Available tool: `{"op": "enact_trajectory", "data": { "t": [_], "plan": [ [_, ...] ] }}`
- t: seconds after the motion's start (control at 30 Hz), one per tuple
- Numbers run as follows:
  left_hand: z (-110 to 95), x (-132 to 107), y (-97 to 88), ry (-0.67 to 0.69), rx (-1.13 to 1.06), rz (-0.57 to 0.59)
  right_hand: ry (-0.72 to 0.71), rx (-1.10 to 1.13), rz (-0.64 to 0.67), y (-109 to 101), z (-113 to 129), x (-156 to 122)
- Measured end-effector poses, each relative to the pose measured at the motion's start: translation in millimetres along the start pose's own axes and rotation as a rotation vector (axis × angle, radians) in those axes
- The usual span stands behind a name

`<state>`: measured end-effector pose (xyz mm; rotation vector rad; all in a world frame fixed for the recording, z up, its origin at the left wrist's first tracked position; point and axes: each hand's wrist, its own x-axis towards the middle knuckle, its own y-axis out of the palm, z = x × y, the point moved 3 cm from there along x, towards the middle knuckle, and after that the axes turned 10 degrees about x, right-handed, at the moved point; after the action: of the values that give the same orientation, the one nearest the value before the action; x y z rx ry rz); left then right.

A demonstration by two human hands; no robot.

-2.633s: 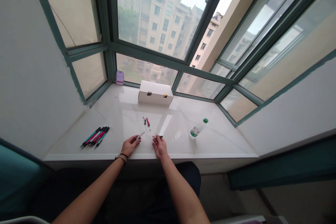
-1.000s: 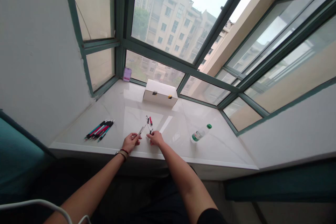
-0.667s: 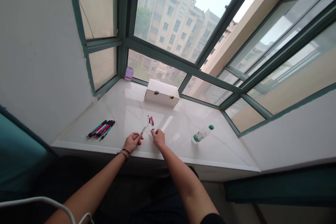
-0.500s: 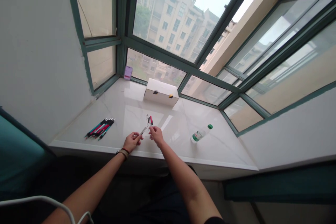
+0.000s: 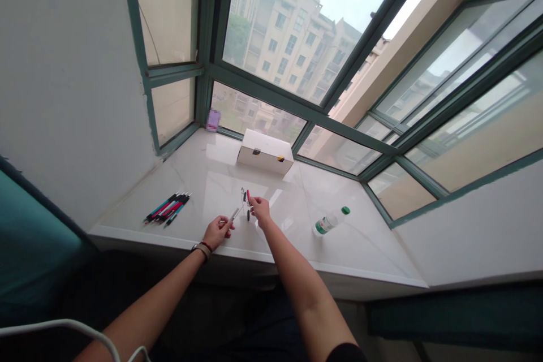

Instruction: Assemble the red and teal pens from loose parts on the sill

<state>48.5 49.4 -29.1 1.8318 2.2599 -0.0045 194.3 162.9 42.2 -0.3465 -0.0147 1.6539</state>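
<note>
My left hand (image 5: 218, 232) is closed around a slim whitish-silver pen barrel (image 5: 234, 215), with a thin rod sticking out of its far end. Just to the right, my right hand (image 5: 260, 210) has its fingertips pinched at a small red pen part (image 5: 248, 194), whose lower end they cover. Close by on the white sill lie a black pen part (image 5: 245, 197) and another black piece (image 5: 248, 215). A tiny clear or metal bit (image 5: 242, 190) is too small to make out.
Several black, red and teal pens (image 5: 167, 209) lie in a bundle on the left of the marble-look sill (image 5: 288, 243). A white box (image 5: 265, 153) stands by the window. A green-capped bottle (image 5: 328, 223) is at the right, and a purple packet (image 5: 213, 120) in the far corner.
My right hand has moved from the thin rod's tip up to the red part, uncovering a black piece. My left hand keeps the barrel. The whole view has shifted slightly.
</note>
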Motion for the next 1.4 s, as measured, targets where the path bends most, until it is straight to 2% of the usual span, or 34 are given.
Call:
{"op": "enact_trajectory", "data": {
  "t": [0.17, 0.33, 0.4, 0.53, 0.63, 0.77, 0.87, 1.07, 1.2, 1.3, 1.4],
  "plan": [
    [1.8, 0.9, -0.6, 0.001, -0.003, -0.016, -0.035, -0.209, -0.049, -13.0, 6.0, 22.8],
    [-1.4, -0.2, 0.0, -0.003, -0.012, -0.015, -0.080, -0.293, -0.108, -10.2, 10.9, 16.0],
    [-2.2, -0.3, 0.0, -0.003, -0.014, -0.010, -0.080, -0.288, -0.045, -3.1, 7.0, 4.3],
    [-2.9, -0.4, 0.2, 0.000, -0.005, 0.029, -0.007, -0.188, 0.199, 14.4, -11.7, -23.4],
    [-4.6, -1.4, 0.6, -0.006, 0.003, 0.068, 0.047, -0.057, 0.253, 21.4, -22.0, -37.9],
    [-9.7, -4.9, 1.0, 0.003, 0.038, 0.058, 0.104, 0.089, 0.261, 26.6, -24.2, -45.6],
    [-12.8, -7.9, 3.0, -0.013, 0.028, 0.062, 0.102, 0.062, 0.229, 27.2, -21.4, -41.3],
    [-13.2, -8.8, 4.1, -0.035, -0.015, 0.014, 0.023, -0.089, 0.047, 16.9, -12.1, -7.5],
    [-12.0, -7.6, 3.2, -0.039, -0.023, 0.007, -0.022, -0.142, -0.018, 14.2, -8.2, 6.9],
    [-12.7, -7.3, 3.0, -0.044, -0.033, 0.010, -0.019, -0.129, -0.002, 19.3, -10.8, 0.7],
    [-13.9, -7.1, 3.6, -0.049, -0.044, 0.027, 0.049, -0.016, 0.139, 28.3, -18.7, -17.3]
  ]
}}
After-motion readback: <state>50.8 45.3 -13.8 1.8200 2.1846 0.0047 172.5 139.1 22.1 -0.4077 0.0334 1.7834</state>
